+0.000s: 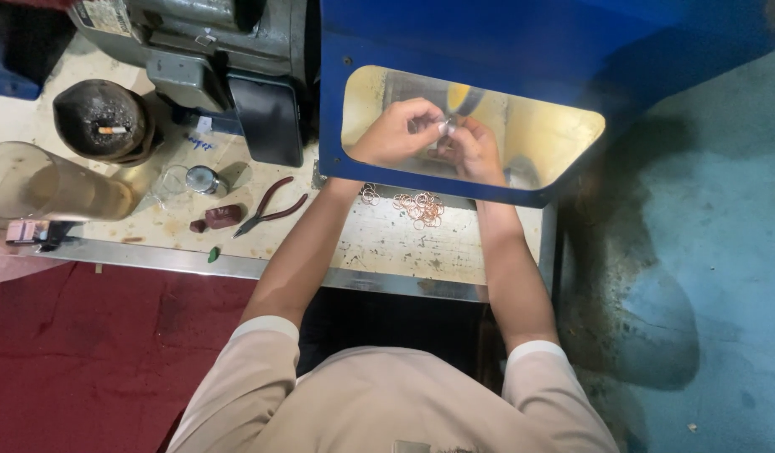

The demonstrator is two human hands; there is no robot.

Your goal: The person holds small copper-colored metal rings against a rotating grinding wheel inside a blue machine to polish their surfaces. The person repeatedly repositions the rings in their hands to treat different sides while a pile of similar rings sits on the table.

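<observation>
Both my hands reach behind a clear window in a blue machine guard [488,42]. My left hand [394,132] and my right hand [475,151] are closed together on a small shiny metal piece [445,126] held up at a spinning wheel [460,98] inside the lit opening. The piece is too small to tell its shape. A heap of thin copper-coloured rings [421,207] lies on the worn bench [379,243] just below the guard, between my forearms.
Red-handled pliers [271,205] lie left of my left arm. Further left are a small round tin [204,179], a dark lump [222,216], an ashtray jar with a cigarette [104,122] and a clear jug [43,183]. A grey motor [203,42] stands behind.
</observation>
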